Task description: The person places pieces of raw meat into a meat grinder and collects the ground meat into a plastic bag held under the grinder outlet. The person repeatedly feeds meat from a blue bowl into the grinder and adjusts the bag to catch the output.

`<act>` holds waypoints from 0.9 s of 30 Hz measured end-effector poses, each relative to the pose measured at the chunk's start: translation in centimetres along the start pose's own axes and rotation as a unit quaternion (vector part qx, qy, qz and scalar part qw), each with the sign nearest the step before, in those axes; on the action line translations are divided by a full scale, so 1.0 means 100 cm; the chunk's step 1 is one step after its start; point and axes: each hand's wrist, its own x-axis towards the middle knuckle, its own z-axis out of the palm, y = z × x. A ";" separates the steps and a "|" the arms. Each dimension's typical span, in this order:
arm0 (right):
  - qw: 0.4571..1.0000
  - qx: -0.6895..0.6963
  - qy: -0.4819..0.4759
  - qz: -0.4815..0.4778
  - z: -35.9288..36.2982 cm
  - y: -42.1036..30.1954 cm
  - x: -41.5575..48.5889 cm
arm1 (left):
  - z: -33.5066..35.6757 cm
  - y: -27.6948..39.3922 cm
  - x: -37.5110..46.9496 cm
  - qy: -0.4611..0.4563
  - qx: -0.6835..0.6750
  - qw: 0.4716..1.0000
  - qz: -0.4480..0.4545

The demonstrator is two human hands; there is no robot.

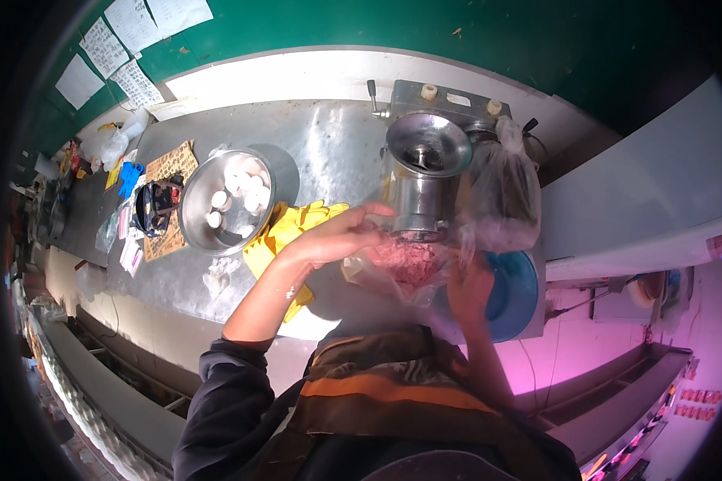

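A metal meat grinder with a wide round feed pan stands in front of me. Pink ground meat lies at its outlet, inside a clear plastic bag. My left hand holds the bag's left side, fingers raised beside the grinder barrel. On the opposite side, my right hand grips the bag's edge; this hand is partly blurred. Just beyond it sits a blue plastic basin. Yellow rubber gloves lie on the table, close to my left forearm.
On the steel table, a round metal bowl holds several white eggs. Farther left are a dark patterned pouch and cardboard bearing writing. A filled plastic bag hangs right of the grinder, near a white cabinet-like surface.
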 end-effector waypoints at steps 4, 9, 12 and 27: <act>0.993 0.005 0.096 -0.062 -0.017 -0.001 0.018 | -0.014 -0.014 -0.016 0.069 0.120 0.990 -0.013; 0.709 0.661 -0.003 0.246 -0.027 0.038 0.009 | -0.036 -0.075 -0.035 0.185 0.043 0.981 -0.042; 0.472 0.794 -0.087 0.374 -0.030 0.093 -0.009 | -0.054 -0.142 -0.035 0.202 -0.084 0.967 -0.130; 0.656 0.687 -0.068 0.305 -0.059 0.060 -0.043 | -0.003 -0.133 -0.068 0.099 -0.347 0.927 0.101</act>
